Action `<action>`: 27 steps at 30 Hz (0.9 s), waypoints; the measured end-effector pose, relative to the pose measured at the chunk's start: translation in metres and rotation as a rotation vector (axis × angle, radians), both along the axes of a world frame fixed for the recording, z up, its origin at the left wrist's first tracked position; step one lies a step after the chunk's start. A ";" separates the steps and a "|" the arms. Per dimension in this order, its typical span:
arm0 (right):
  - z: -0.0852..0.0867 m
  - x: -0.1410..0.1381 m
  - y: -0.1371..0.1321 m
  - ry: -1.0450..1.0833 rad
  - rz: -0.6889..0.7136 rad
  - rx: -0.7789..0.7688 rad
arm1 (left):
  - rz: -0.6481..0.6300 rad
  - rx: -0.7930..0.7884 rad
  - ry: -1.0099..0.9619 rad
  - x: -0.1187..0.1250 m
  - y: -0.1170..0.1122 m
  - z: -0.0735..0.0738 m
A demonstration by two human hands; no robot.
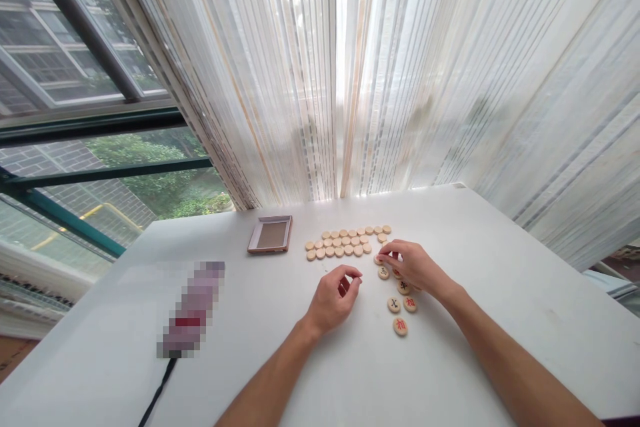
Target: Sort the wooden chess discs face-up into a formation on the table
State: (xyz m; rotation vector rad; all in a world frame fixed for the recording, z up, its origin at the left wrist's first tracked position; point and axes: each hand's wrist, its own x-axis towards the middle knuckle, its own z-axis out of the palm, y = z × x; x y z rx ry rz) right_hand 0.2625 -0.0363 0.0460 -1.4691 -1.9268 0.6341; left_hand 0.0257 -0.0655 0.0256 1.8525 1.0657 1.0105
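My right hand point(407, 263) pinches the edge of a round wooden Chinese chess piece point(379, 259) between thumb and fingertips, low over the table or touching it. Below and beside that hand lie several face-up pieces, among them a black-marked piece point(383, 272) and a red-marked piece point(400, 326); the hand partly covers some. My left hand point(334, 297) rests to the left, fingers curled and thumb close to the index finger, with nothing visible in it. Beyond both hands, blank-topped pieces point(343, 241) sit in rows, and a single blank-topped piece point(383, 238) sits near their right end.
A shallow open box point(270, 235) stands left of the rows. Farther left lies a pixelated object point(193, 313) with a black cord point(157, 393). The white table point(260, 307) meets striped curtains point(310, 80) at its far edge, and a window point(100, 47) is at the left.
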 end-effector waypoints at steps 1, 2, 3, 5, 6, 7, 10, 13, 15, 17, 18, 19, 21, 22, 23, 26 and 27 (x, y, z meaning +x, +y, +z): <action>0.000 0.000 0.000 -0.004 0.003 0.001 | -0.002 -0.002 0.001 0.000 0.000 0.000; 0.000 0.000 0.000 -0.009 0.008 0.002 | -0.004 -0.004 0.004 0.000 0.000 0.000; -0.001 0.000 0.000 -0.015 0.012 0.006 | -0.006 -0.006 0.006 0.000 0.000 0.000; -0.001 -0.001 -0.001 -0.025 0.021 0.012 | -0.006 -0.007 0.009 0.000 0.000 0.000; -0.001 -0.001 -0.001 -0.028 0.022 0.017 | -0.003 -0.007 0.008 0.000 -0.001 0.000; -0.001 -0.001 -0.001 -0.031 0.019 0.024 | -0.002 -0.007 0.007 0.000 -0.001 0.000; -0.001 0.003 0.001 -0.036 -0.014 0.078 | -0.001 -0.003 0.008 0.000 -0.001 0.000; 0.000 0.012 0.004 -0.061 -0.072 0.161 | -0.001 0.000 0.012 0.000 -0.001 0.000; -0.001 0.019 0.005 -0.086 -0.108 0.201 | -0.002 0.000 0.012 -0.001 -0.001 -0.001; -0.001 0.024 0.007 -0.113 -0.113 0.231 | -0.005 0.001 0.013 -0.001 -0.001 -0.001; -0.002 0.026 0.008 -0.126 -0.093 0.246 | -0.005 0.002 0.013 -0.001 -0.001 -0.001; -0.003 0.027 0.008 -0.140 -0.060 0.261 | -0.005 0.002 0.013 -0.001 -0.001 -0.001; -0.005 0.028 0.009 -0.176 0.033 0.285 | -0.003 0.003 0.013 -0.001 0.000 -0.001; -0.006 0.028 0.009 -0.199 0.078 0.296 | -0.003 0.004 0.013 -0.001 0.000 -0.001; -0.008 0.027 0.010 -0.226 0.116 0.306 | -0.002 0.006 0.012 -0.001 0.000 -0.001; -0.012 0.026 0.009 -0.314 0.177 0.320 | 0.004 0.010 0.012 0.000 0.000 0.000; -0.013 0.027 0.009 -0.334 0.181 0.321 | 0.005 0.010 0.012 0.000 0.000 -0.001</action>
